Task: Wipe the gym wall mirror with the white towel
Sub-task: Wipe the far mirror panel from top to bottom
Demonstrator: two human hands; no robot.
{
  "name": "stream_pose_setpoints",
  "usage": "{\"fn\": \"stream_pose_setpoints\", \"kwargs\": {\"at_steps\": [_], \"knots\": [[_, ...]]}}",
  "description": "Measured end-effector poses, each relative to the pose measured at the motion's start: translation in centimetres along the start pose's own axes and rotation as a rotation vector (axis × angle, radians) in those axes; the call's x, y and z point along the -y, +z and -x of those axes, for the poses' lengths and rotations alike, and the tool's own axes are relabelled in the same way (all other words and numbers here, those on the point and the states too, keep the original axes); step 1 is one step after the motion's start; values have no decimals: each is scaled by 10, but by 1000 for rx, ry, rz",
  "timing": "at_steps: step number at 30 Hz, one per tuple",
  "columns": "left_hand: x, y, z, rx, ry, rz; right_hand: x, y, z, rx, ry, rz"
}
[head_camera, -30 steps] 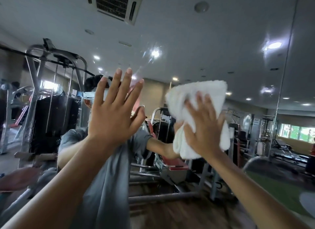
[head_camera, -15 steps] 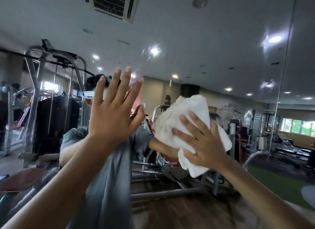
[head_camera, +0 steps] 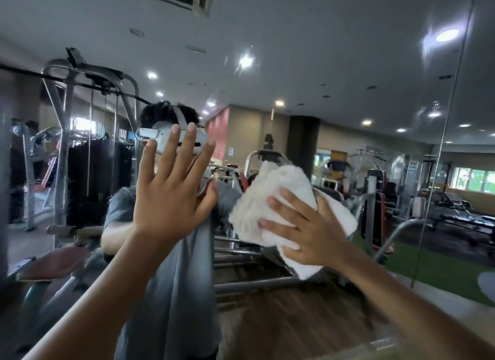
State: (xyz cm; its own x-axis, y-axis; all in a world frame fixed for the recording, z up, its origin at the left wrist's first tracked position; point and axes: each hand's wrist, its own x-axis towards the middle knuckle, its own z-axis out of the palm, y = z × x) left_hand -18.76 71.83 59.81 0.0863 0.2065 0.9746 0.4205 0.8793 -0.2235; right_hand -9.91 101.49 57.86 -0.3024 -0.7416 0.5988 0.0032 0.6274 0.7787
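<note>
Right hand (head_camera: 308, 231) lies spread over the bunched white towel (head_camera: 267, 198), pressing it onto the mirror (head_camera: 348, 64) right of centre, fingers straight rather than curled round it. Left hand (head_camera: 171, 198) is open too, fingers splayed, holding nothing, palm seemingly braced on the glass to the left. Mid-wipe, I'd say. To do it well: even pressure through the whole palm, overlapping passes, carried out to the panel seam (head_camera: 452, 134) at far right. That bracing palm may leave prints, so its patch wants a pass as well. Refold the towel if it bunches further.
</note>
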Motion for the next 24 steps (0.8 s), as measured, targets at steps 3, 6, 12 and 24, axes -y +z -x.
{"fn": "stream_pose_setpoints", "kwargs": {"at_steps": [3,6,12,24], "knots": [[2,-2,7,7,11,6,-34,-4,20,43,71,33],[1,-1,9,10,0,1,-50,-9,-3,-75,615,-5],[5,-1,7,-1,11,5,28,2,-27,-100,584,-21],[3,-2,8,27,-13,22,1,-2,-30,-196,978,-82]]}}
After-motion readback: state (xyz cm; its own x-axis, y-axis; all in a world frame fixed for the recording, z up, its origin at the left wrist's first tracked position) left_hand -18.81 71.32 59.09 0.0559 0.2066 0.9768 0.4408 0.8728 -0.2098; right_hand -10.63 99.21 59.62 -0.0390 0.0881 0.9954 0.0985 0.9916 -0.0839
